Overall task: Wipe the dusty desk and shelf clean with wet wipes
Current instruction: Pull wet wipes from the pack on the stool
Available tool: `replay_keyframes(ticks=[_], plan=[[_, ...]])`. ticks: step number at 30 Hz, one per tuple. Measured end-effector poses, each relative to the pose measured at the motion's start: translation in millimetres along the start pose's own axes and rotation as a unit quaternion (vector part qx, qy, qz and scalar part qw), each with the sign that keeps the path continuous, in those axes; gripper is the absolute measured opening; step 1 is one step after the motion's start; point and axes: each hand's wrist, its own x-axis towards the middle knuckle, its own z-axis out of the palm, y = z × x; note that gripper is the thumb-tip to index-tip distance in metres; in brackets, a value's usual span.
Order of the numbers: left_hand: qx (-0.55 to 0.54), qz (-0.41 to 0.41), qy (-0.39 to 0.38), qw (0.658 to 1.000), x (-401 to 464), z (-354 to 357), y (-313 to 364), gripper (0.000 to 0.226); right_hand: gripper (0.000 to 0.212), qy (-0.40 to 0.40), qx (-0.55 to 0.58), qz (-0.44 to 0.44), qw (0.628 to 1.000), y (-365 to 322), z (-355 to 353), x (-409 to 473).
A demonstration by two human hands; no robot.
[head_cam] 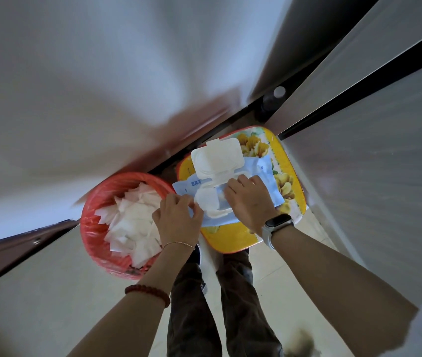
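Note:
A blue pack of wet wipes (262, 173) lies on a yellow flowered stool (291, 202) in the middle of the view. Its white flip lid (217, 157) stands open. My left hand (179, 219) grips the pack's near left edge. My right hand (249, 199) rests on the pack with its fingertips at the white opening, pinching at a wipe (221, 195) there. A watch sits on my right wrist, bracelets on my left arm.
A red bin (93, 228) full of used white wipes (132, 222) stands left of the stool, touching it. White panels rise on the left and right, with a dark gap and a bottle cap (279, 92) behind. My legs stand on pale floor tiles.

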Motion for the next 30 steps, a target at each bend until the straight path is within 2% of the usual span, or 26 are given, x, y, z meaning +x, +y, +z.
replay_keyframes(ticks=[7,14,19,25,30], plan=[[-0.001,-0.008,0.002,1.000,1.2,4.2,-2.1,0.017,0.028,0.012,-0.022,-0.046,0.999,6.6,8.7,1.7],[-0.015,-0.005,0.002,1.000,-0.6,4.5,-2.7,0.018,0.031,0.014,-0.027,-0.026,0.999,3.4,9.8,2.0],[-0.019,-0.006,-0.005,1.000,-1.6,4.8,-4.4,0.019,0.018,0.034,0.037,-0.031,0.998,12.1,10.2,-11.0],[-0.029,-0.012,-0.007,0.999,-2.7,6.8,-5.1,0.017,0.022,0.023,0.112,0.104,0.988,6.4,11.2,-29.4],[-0.036,-0.011,-0.009,0.999,-2.5,6.6,-4.8,0.017,0.022,-0.001,0.082,0.133,0.988,-1.3,7.6,-17.8]])
